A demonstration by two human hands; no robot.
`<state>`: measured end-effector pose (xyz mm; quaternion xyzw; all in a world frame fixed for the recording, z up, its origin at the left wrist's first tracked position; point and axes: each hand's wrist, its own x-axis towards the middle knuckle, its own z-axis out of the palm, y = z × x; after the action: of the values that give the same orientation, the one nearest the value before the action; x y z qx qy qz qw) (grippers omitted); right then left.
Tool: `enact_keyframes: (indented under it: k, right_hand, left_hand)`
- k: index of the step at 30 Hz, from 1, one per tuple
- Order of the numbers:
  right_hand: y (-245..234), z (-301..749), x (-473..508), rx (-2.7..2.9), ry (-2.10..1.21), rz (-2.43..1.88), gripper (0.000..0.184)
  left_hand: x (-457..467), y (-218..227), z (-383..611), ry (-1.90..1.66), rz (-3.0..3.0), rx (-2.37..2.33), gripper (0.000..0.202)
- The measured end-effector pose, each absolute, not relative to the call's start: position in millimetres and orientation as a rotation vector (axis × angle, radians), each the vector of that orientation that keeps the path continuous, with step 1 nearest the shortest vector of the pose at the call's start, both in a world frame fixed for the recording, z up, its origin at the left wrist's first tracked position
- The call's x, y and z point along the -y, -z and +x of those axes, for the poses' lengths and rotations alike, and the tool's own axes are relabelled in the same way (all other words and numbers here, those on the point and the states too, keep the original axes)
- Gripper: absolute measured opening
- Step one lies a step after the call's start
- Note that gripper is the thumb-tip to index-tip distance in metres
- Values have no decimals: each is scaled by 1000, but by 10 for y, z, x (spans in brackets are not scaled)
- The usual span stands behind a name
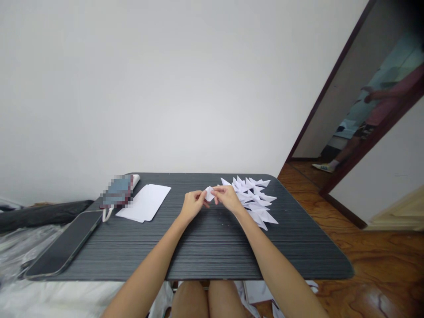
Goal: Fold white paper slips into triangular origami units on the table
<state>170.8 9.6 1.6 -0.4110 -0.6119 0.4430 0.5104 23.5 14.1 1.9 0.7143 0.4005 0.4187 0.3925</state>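
Paper folded into a small white piece (209,194) is pinched between the left hand (193,205) and the right hand (228,197), over the far middle part of the dark, fine-lined counter (212,247). Both hands grasp it with thumb and fingertips from either side, covering much of it, so its exact shape cannot be told. Just beside the right hand, and partly behind it, lies a pile of folded paper shapes (256,198), white, sharp-pointed and overlapping one another. Well apart from the left hand, on its outer side, a stack of flat white sheets (145,203) rests with its edges slightly out of line. Next to the stack, toward the far left corner, is a blurred-out object (115,192) with a white loop (106,214) near it. A dark-screened phone (66,245) lies along the left edge. Behind the counter rises a plain white wall (198,88); at right, past a dark red doorframe (327,87), part of a person (380,110) shows above the wooden floor (308,207).
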Motion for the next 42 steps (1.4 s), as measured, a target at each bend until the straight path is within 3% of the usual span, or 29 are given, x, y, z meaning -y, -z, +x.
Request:
enact_keyframes:
  k: [4,11,23,42]
  right_hand:
    - [-9,1683,-76,1532,-970,-1050,30]
    - [-69,1586,16,1592,-806,-1086,26]
    - [-142,1609,29,1446,-1038,-969,33]
    - [-204,1836,71,1817,-557,-906,11]
  left_hand:
    - [-128,-33,217,-1212,2083,-1108,29]
    - [-78,-27,223,-1238,2262,-1148,27]
    - [-73,-91,222,-1329,2062,-1105,23]
    - [-165,-106,58,-1010,1944,-738,20]
